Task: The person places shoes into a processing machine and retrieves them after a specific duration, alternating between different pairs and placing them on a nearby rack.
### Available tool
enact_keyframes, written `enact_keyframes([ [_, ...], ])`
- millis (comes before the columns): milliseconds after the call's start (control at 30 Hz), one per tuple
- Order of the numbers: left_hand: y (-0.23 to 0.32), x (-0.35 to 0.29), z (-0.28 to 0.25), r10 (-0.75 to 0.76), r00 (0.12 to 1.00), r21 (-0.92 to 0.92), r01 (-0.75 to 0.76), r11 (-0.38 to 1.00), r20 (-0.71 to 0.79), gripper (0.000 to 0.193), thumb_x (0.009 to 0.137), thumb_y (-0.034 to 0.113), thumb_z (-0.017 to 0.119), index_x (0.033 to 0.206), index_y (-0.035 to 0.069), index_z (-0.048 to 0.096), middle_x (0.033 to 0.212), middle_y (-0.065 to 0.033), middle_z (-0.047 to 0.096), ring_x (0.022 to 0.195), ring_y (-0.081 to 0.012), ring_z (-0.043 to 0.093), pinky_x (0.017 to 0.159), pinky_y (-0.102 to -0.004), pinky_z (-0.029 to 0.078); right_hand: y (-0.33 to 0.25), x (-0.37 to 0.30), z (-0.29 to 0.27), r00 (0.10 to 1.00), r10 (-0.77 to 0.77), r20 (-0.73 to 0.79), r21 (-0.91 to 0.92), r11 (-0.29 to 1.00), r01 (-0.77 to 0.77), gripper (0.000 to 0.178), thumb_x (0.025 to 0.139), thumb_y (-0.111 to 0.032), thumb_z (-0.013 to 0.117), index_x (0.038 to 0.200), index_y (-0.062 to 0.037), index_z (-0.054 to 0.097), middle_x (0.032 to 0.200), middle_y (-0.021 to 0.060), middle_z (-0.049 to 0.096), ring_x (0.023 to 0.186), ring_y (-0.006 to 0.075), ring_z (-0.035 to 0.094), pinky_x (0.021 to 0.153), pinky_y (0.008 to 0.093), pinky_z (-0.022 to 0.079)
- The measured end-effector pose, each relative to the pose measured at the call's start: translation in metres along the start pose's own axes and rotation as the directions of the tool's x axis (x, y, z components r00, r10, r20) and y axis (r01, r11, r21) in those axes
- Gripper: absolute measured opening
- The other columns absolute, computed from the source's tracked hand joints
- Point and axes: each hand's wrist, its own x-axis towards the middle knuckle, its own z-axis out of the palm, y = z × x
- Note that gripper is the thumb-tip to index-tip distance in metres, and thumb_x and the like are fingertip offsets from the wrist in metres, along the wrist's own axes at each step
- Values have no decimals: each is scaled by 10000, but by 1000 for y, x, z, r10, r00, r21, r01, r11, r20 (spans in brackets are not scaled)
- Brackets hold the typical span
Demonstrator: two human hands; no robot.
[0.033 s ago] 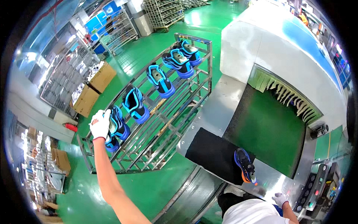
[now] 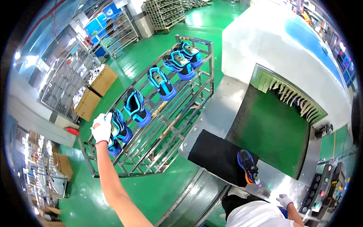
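Note:
My left hand point(image 2: 101, 128), in a white glove, reaches to the near left end of a metal rack point(image 2: 162, 132). Its fingers are closed on the upper part of a black and blue sneaker point(image 2: 121, 128); the fingertips are partly hidden. Just below it another sneaker point(image 2: 114, 146) shows in part. Further along the rack's top stand more of the same kind, among them one sneaker point(image 2: 137, 107) close by. My right hand point(image 2: 283, 200), also gloved, is low at the right by the metal worktable's edge, fingers apart and holding nothing visible. A dark sneaker with an orange sole part point(image 2: 247, 166) rests nearest to it.
That sneaker lies partly over a black mat point(image 2: 215, 157) on the metal table point(image 2: 211, 117). A green conveyor belt point(image 2: 272, 132) leads into a white machine point(image 2: 245, 49) through a strip curtain point(image 2: 291, 94). Cardboard boxes point(image 2: 86, 104) and wheeled racks point(image 2: 164, 15) stand beyond.

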Motion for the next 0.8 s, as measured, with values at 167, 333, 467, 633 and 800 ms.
enact_keyframes([
  [167, 12, -36, -18, -41, 978, -73, 26, 997, -205, 465, 988, 501, 597, 1132, 73, 710, 1128, -217, 694, 1064, -398, 648, 929, -496, 494, -8, -8, -9, 992, -66, -103, 124, 989, 79, 724, 846, -412, 730, 1373, 64, 590, 1301, 238, 681, 1216, 294, 651, 1030, 371, 508],
  [333, 69, -128, -79, 88, 900, -331, -246, 911, -427, 328, 902, 224, 762, 1133, 0, 697, 1119, -160, 687, 1034, -316, 659, 958, -403, 501, 1, 7, -11, 974, -151, -167, -1, 988, 153, 663, 855, -414, 652, 1304, 73, 624, 1270, 307, 662, 1227, 394, 635, 1041, 465, 501],
  [467, 193, -217, -80, 324, 913, -593, -407, 694, -248, 298, 827, 134, 794, 1071, -5, 693, 1084, -152, 677, 1009, -304, 649, 957, -408, 502, 15, -4, 6, 938, -229, -259, 137, 953, 271, 720, 938, -506, 561, 1409, 37, 561, 1455, 294, 544, 1370, 401, 516, 1176, 445, 378],
  [633, 325, -375, -15, 718, 694, -639, -574, 511, -49, 302, 792, 134, 829, 1011, -14, 684, 1031, -142, 671, 979, -279, 650, 914, -400, 517, -11, -9, 4, 871, -388, -301, 179, 874, 452, 685, 955, -533, 553, 1461, -70, 554, 1465, 190, 580, 1332, 370, 562, 1150, 414, 420],
  [800, 496, -551, 22, 897, 441, -857, -449, 254, 35, 401, 729, 287, 906, 990, 34, 736, 1019, -170, 696, 964, -342, 661, 896, -453, 528, 55, -83, 11, 909, -168, -382, 563, 738, 373, 672, 954, -445, 620, 1493, -61, 509, 1410, 229, 611, 1264, 397, 609, 1101, 436, 467],
])
